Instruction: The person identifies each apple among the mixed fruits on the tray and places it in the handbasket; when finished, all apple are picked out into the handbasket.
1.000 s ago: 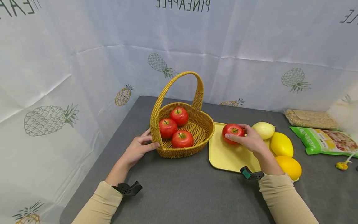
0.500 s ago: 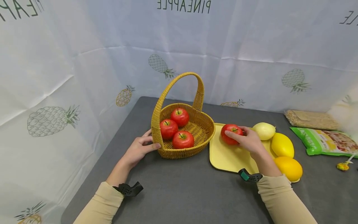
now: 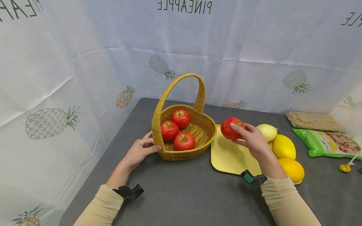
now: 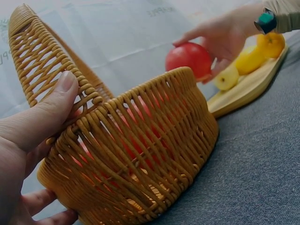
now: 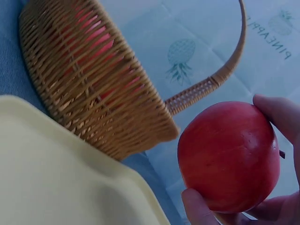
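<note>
My right hand (image 3: 253, 139) pinches a red apple (image 3: 230, 128) between thumb and fingers, raised over the left part of a yellow tray (image 3: 230, 160). In the right wrist view the apple (image 5: 227, 157) fills the space between the fingertips, its stem turned toward the palm. A woven wicker basket (image 3: 181, 156) with a tall arched handle stands left of the tray, three red apples inside it. At the basket's left side my left hand (image 3: 138, 153) grips the foot of the handle, thumb (image 4: 65, 86) on the weave and fingers around the outer wall.
On the tray's right side lie a pale yellow lemon-like fruit (image 3: 267, 131), a yellow fruit (image 3: 284, 147) and an orange fruit (image 3: 292, 170). Farther right are a green food bag (image 3: 325, 142), a bag of grains (image 3: 314, 121) and a small lollipop (image 3: 345, 168). A pineapple-print curtain (image 3: 249, 37) hangs behind.
My right hand has lifted the apple up off the tray and slightly left, toward the basket. The left hand and the basket have stayed in place.
</note>
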Tool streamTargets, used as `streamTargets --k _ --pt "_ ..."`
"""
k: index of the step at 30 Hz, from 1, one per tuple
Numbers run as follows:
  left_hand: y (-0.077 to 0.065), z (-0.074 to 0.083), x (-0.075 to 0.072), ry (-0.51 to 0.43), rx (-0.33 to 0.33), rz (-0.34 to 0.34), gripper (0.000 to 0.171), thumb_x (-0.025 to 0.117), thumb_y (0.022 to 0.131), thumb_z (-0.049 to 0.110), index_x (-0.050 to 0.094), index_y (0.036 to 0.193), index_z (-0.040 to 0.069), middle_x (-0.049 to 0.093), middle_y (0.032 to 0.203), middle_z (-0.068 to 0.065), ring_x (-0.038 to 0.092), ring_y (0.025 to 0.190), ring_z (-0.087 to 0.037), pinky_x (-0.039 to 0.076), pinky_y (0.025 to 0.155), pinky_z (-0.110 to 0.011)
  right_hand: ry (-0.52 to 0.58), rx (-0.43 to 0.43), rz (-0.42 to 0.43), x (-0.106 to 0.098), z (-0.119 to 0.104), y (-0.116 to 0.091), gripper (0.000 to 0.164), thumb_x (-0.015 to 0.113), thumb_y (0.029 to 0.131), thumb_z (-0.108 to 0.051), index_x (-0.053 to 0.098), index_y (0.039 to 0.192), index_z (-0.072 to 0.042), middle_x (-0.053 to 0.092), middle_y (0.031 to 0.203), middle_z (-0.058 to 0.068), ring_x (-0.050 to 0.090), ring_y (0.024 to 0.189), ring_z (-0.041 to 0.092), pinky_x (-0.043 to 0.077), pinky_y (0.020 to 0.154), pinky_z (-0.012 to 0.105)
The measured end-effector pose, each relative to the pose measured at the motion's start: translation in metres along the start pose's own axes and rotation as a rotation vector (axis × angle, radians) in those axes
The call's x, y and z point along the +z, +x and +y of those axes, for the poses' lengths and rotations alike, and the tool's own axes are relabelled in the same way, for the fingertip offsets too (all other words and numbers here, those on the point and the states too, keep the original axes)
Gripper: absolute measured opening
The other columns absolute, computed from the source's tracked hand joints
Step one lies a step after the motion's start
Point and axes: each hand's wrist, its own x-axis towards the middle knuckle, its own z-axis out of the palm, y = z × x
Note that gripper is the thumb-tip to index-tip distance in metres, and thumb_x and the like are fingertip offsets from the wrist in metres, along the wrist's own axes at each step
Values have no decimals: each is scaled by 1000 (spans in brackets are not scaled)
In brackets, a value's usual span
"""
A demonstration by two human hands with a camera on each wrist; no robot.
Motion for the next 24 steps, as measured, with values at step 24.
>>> streamTargets --k 24 --pt "0 -2 0 -20 43 -12 25 76 95 17 77 115 3 29 166 -10 12 156 -27 22 117 -62 -212 -68 -130 33 -48 3 80 74 92 -53 46 146 -1 54 139 21 59 120 32 56 92 45"
